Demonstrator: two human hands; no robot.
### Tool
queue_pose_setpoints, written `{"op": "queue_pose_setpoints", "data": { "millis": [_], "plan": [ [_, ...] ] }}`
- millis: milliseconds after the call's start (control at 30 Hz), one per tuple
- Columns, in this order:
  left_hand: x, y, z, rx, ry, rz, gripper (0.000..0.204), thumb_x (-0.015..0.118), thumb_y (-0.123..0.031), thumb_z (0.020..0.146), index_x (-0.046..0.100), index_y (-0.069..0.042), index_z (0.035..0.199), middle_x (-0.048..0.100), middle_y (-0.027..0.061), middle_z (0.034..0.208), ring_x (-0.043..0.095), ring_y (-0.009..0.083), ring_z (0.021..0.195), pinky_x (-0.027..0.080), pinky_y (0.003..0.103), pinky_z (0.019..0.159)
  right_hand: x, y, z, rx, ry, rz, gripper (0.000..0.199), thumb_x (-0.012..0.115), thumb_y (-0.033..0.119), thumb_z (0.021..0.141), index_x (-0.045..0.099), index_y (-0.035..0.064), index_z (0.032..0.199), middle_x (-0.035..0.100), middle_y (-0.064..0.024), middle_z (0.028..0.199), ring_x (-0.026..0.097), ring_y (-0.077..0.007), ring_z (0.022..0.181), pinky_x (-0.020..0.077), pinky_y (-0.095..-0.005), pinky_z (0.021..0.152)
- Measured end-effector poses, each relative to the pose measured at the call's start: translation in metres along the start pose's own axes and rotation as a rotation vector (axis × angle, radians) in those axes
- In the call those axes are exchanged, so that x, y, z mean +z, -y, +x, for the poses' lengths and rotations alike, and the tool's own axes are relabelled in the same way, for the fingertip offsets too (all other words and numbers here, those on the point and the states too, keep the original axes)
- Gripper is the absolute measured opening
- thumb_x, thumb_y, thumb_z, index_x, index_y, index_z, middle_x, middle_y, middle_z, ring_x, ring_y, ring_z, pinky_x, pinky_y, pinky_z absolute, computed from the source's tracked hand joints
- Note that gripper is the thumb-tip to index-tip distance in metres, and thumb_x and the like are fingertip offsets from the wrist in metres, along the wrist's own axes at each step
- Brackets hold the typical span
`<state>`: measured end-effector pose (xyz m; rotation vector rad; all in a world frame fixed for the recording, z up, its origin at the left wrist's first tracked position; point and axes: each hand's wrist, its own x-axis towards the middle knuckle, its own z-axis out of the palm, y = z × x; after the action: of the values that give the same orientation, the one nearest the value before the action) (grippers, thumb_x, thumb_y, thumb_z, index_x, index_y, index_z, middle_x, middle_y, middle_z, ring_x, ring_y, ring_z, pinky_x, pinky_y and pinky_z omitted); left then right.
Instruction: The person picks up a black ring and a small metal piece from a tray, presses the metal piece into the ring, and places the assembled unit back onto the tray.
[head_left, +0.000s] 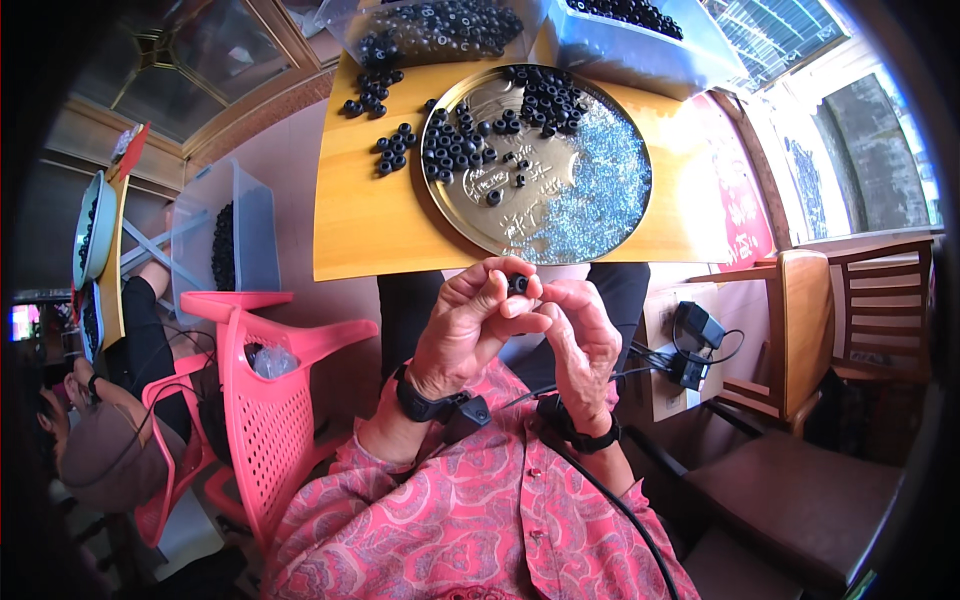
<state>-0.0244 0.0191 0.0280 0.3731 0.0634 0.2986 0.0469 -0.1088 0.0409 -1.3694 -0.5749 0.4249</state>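
Just in front of the table's near edge, my left hand (458, 330) pinches a small black ring-shaped part (518, 284) between thumb and fingers. My right hand (582, 338) is brought up close beside it, fingers pressed together; whatever they grip is too small to make out. Beyond both hands lies a round metal tray (470, 222) on the table. Its right side is covered with tiny clear-blue pieces (600, 195). Similar black ring-shaped parts (550, 100) are heaped at its back and scattered over its left side.
The yellow table (350, 230) also bears loose black parts (392, 148) and two clear bins (640, 50) at the back. A pink chair (270, 430) and a clear bin (185, 245) stand left, near another person (115, 440). Wooden chairs (805, 340) and black adapters (697, 335) are right.
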Motion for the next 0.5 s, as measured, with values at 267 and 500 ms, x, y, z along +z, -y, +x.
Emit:
{"op": "queue_pose_setpoints", "data": {
  "millis": [267, 500],
  "plan": [
    [-0.0016, -0.0002, -0.0006, 0.020, -0.061, 0.001, 0.036, 0.056, -0.019, 0.095, 0.051, 0.006, 0.120, 0.058, 0.0190, 0.110, 0.055, 0.0088, 0.082, 0.058, 0.033, 0.083, 0.0018, -0.0040, -0.0016, 0.054, -0.015, 0.035, 0.015, 0.060, -0.003, 0.088, 0.061, -0.0026, 0.103, 0.055, -0.0076, 0.103, 0.057, -0.0127, 0.096, 0.0472, -0.0236, 0.083],
    [-0.0009, -0.0033, -0.0013, -0.008, -0.041, 0.036, 0.037, 0.056, -0.019, 0.096, 0.050, 0.008, 0.121, 0.059, 0.0177, 0.105, 0.057, 0.0094, 0.079, 0.059, 0.036, 0.082, 0.0029, -0.0081, -0.0013, 0.030, -0.017, 0.021, 0.014, 0.059, -0.004, 0.088, 0.062, -0.0026, 0.101, 0.055, -0.0072, 0.102, 0.057, -0.0113, 0.091, 0.0465, -0.0223, 0.079]
  ]
}}
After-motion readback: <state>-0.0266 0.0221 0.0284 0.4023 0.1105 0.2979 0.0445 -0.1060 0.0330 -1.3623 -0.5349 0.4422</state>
